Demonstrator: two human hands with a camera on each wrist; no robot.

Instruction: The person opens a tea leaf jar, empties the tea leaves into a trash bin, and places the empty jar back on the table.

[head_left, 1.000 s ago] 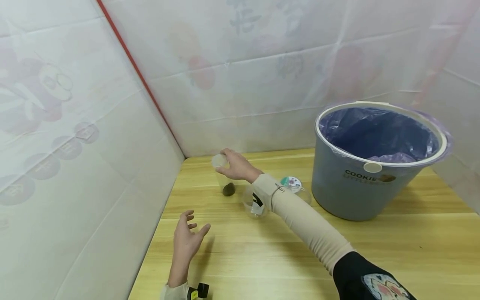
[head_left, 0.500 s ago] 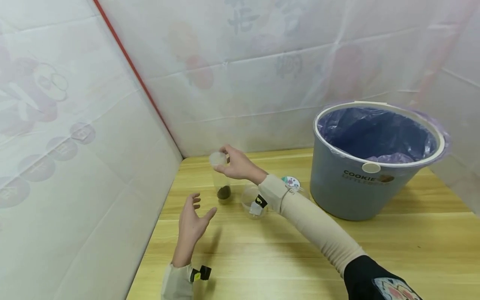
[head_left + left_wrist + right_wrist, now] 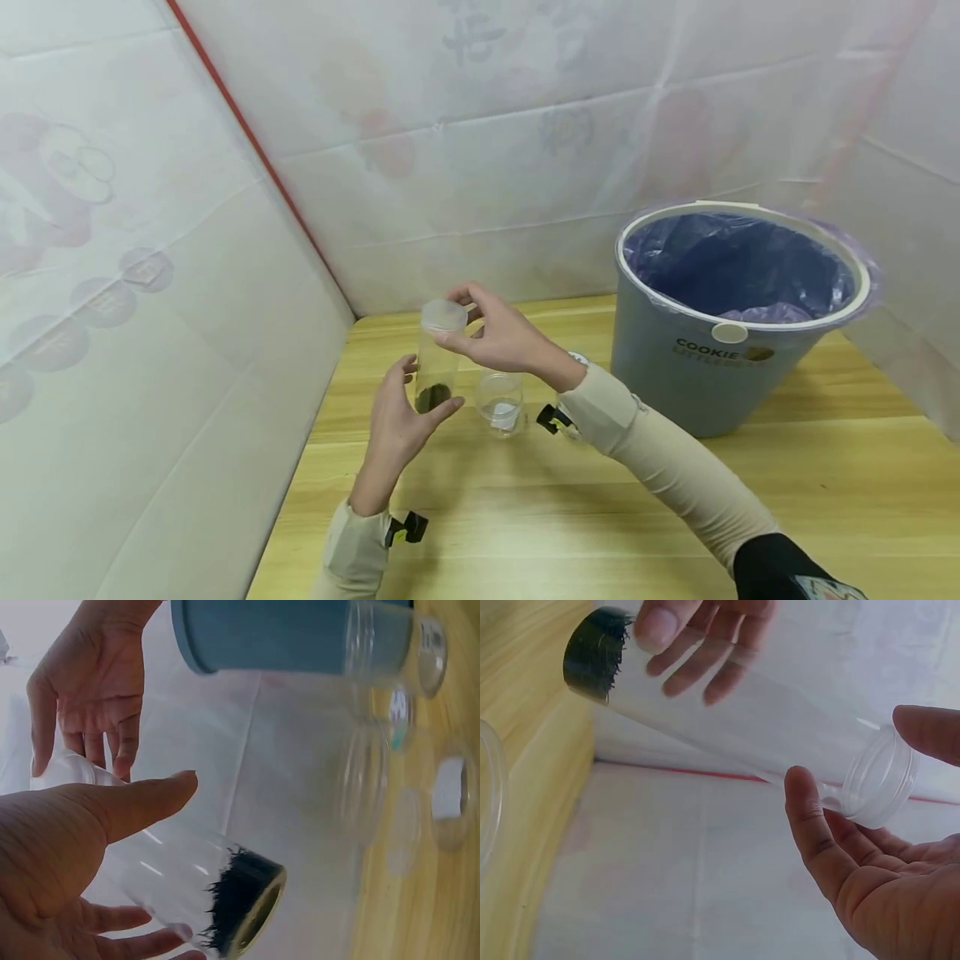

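Note:
My right hand (image 3: 506,333) grips a tall clear plastic jar (image 3: 437,358) near its capped top end, thumb on one side and fingers on the other. The jar is tilted above the table, with dark flaky stuff (image 3: 240,900) gathered at its bottom end. My left hand (image 3: 401,417) is spread around the lower part of the jar, thumb straight on the near side and fingers behind the wall, as the right wrist view shows through the plastic. Just right of it stands another clear jar (image 3: 501,387) with a white label (image 3: 503,417).
A large grey bucket (image 3: 675,383) lined with a purple bag stands at the right on the wooden table (image 3: 600,517). Another clear jar (image 3: 375,645) is mostly hidden behind my right forearm in the head view. White sheeting (image 3: 525,208) closes off the back and left.
My left hand has moved up and forward to the lower part of the jar. The right hand has lifted the jar and brought it slightly toward the left hand.

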